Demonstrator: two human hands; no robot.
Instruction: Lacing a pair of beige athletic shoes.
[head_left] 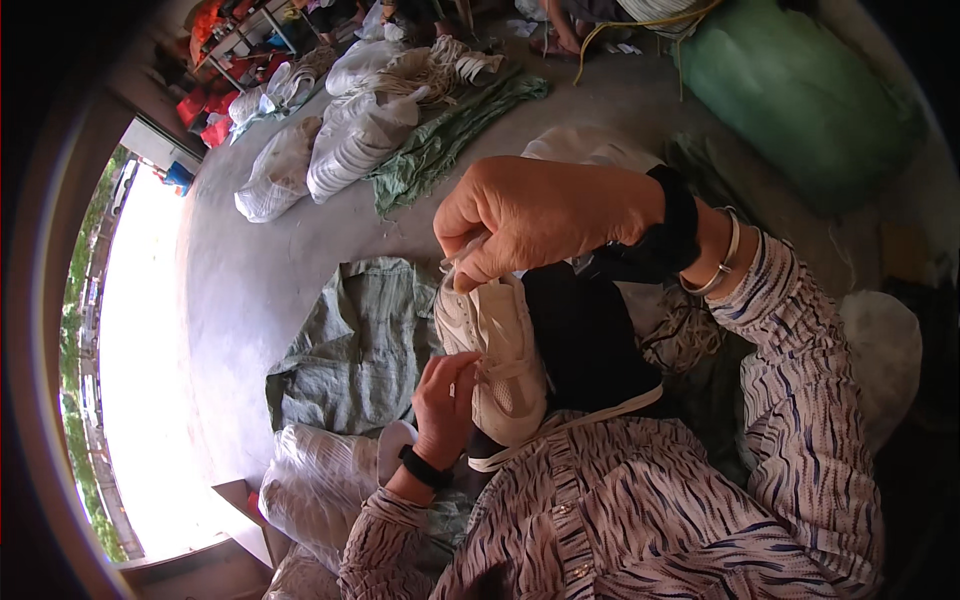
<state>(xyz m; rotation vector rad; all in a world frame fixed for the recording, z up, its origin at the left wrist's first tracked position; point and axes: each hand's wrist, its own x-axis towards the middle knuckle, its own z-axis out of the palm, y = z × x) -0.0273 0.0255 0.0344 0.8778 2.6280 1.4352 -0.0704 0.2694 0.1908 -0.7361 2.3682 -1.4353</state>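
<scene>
A cream-white sneaker (508, 385) rests on my lap, its toe toward me. Above its ankle end, my right hand (545, 215) is closed in a pinch, with a bit of pale shoelace (455, 258) showing at the fingertips. My left hand (445, 405) touches the shoe's left side near the lacing, thumb and fingers drawn together; what they hold, if anything, is hidden. A long white lace (615, 408) runs across my lap over dark cloth (585, 340), to the right of the sneaker.
Green woven sacking (355, 345) lies on the floor ahead to the left. Clear bags of white items (325, 490) stand by my left arm. More filled bags (362, 140) lie farther off. A big green sack (800, 100) is at the far right; a bright doorway (150, 370) opens left.
</scene>
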